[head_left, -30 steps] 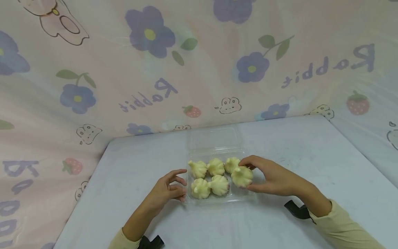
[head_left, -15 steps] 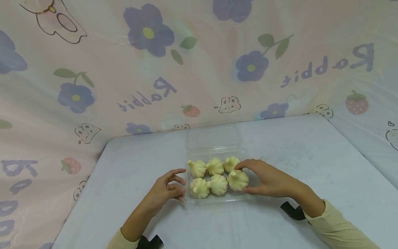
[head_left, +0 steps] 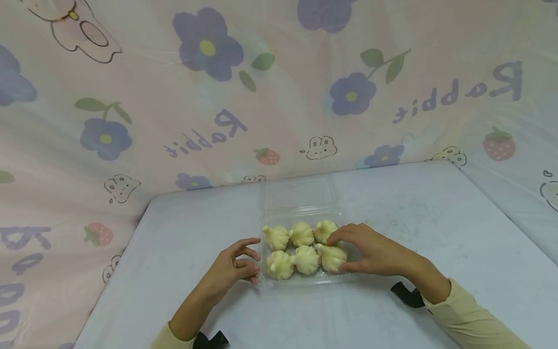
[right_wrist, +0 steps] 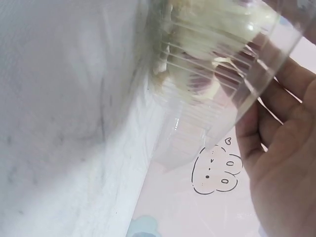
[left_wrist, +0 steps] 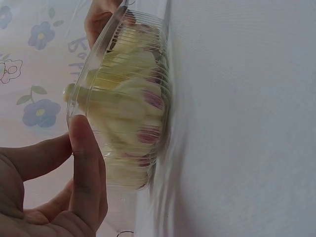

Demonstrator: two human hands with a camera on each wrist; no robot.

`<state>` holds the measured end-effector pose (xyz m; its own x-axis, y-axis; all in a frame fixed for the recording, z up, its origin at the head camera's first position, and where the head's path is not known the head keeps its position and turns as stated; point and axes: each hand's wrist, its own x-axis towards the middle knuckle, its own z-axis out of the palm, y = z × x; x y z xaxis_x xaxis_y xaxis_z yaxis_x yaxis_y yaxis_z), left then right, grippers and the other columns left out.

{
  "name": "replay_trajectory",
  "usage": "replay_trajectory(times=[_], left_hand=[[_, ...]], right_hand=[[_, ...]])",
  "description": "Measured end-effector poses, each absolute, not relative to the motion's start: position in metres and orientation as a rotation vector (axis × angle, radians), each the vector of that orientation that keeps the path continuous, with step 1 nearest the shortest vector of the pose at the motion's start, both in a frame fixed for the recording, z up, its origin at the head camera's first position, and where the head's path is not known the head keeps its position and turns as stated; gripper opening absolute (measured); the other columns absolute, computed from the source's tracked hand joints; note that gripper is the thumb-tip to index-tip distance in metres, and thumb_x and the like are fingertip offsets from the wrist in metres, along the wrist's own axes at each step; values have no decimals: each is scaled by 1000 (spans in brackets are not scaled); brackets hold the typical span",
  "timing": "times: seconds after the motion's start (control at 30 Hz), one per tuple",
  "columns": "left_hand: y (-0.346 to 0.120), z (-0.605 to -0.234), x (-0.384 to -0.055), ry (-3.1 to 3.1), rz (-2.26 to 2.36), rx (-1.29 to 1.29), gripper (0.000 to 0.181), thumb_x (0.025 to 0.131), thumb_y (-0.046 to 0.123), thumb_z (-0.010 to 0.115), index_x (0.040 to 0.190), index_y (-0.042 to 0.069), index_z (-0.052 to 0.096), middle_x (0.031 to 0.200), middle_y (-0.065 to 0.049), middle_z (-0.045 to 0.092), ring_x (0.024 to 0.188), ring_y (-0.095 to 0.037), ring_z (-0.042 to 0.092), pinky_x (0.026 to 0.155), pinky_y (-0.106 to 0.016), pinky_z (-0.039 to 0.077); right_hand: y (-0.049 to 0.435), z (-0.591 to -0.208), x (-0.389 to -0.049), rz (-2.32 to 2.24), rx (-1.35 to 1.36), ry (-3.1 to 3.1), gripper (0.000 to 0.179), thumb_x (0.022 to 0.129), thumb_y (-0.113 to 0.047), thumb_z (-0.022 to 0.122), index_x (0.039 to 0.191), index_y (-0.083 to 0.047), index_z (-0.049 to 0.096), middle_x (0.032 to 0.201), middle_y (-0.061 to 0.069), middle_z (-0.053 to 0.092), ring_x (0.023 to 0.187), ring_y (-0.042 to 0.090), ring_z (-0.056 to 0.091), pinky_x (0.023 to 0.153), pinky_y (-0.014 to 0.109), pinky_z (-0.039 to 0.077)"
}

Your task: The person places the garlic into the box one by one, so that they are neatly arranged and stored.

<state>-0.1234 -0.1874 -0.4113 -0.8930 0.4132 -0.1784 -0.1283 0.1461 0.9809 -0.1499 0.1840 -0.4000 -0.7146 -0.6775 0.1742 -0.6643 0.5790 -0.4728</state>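
Observation:
A clear plastic clamshell box [head_left: 301, 280] lies opened on the table, its lid [head_left: 301, 191] laid back toward the wall. Pale garlic bulbs [head_left: 306, 260] fill its tray in two rows of three; purple marks show low on their sides in the left wrist view. My right hand [head_left: 370, 249] holds the front-right garlic bulb [head_left: 333, 258] between thumb and fingers, inside the box at its right end. At the opposite end, my left hand [head_left: 235, 261] holds the box's left rim with its fingertips, and in the left wrist view finger and thumb [left_wrist: 84, 133] meet there.
The white tabletop [head_left: 196, 218] reaches back to a hanging cloth [head_left: 287, 97] printed with flowers and rabbits. Black curved pieces [head_left: 407, 294] sit by both wrists under the sleeves.
My right hand has moved left and slightly down with the garlic bulb, into the front-right spot. The bulb has turned so its stem points up and left. My left hand stays at the rim.

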Motion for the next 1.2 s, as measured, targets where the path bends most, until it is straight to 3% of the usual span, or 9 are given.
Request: replay_trajectory(times=[0.43, 1.2], left_hand=[[-188, -411, -122, 2024, 1789, 249, 68, 92, 5, 68, 151, 5, 35, 116, -14, 51, 76, -14, 68, 76, -31, 62], [-187, -411, -124, 2007, 1809, 259, 69, 91, 2, 67, 151, 3, 35, 116, -15, 50, 73, -12, 67, 73, -29, 62]], right_hand=[[184, -397, -148, -779, -1169, 2762, 44, 85, -39, 78, 124, -28, 63, 128, -9, 63, 120, 22, 58, 101, 52, 45], [188, -395, -148, -760, -1130, 2759, 47, 85, -37, 78, 128, -31, 60, 131, -12, 60, 125, 20, 56, 103, 50, 47]])
